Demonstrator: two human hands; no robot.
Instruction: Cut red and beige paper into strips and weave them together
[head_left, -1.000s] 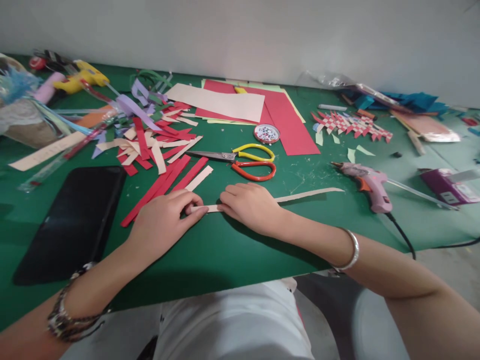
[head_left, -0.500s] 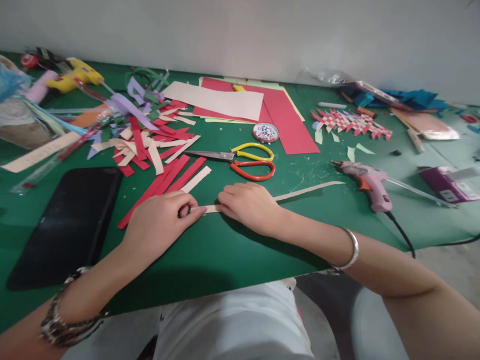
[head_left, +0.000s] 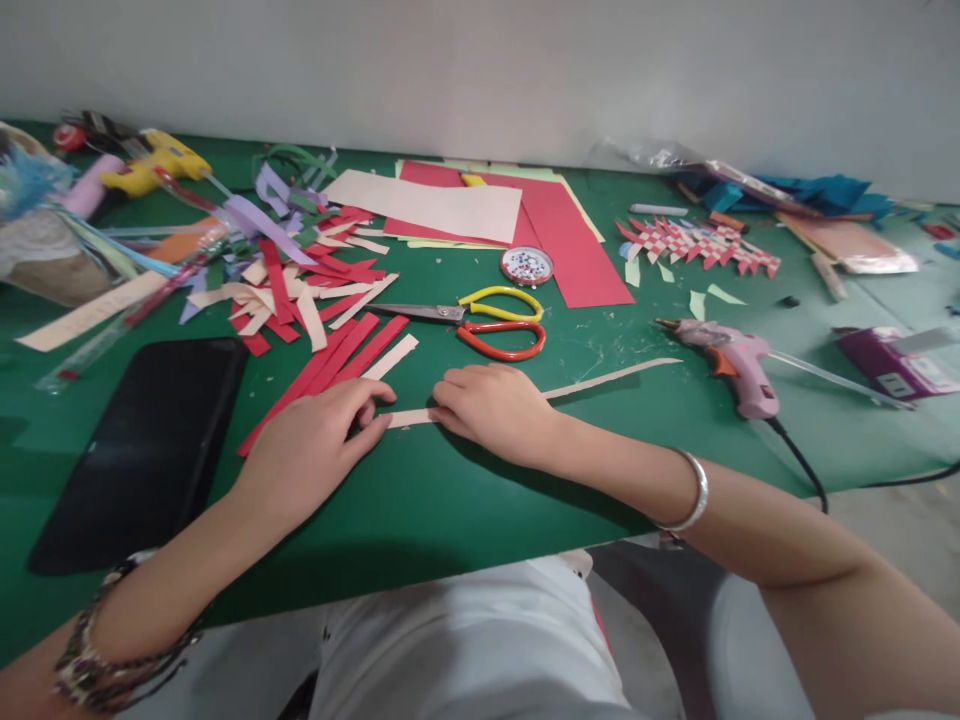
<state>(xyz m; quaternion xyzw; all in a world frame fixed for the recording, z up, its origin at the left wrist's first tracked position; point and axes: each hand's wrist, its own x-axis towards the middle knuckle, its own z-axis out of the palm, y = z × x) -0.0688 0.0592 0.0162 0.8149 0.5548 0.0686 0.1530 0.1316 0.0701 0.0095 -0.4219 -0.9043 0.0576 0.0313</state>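
Observation:
A narrow cream paper strip [head_left: 611,378] lies across the green table. My right hand [head_left: 495,415] is closed over its middle, hiding that part, while the long end sticks out to the right. At the strip's short left end is my left hand [head_left: 307,450], thumb tip close to the paper and thumb and forefinger apart. Red paper strips [head_left: 349,350] and a cream strip [head_left: 394,357] lie just beyond and partly under my left hand. Scissors [head_left: 499,320] with one yellow and one orange handle rest beyond both hands, blades pointing left.
A black phone [head_left: 142,455] lies at left, below a heap of paper scraps [head_left: 277,290]. A pink glue gun [head_left: 739,370] with its cord sits at right. Red card [head_left: 585,250], a dish of small beads [head_left: 527,265] and a red-and-white woven paper piece [head_left: 697,245] lie farther back.
My left thumb and forefinger have parted and shifted slightly left, baring more of the strip's left end. My right hand stays on the strip. The view has shifted a little.

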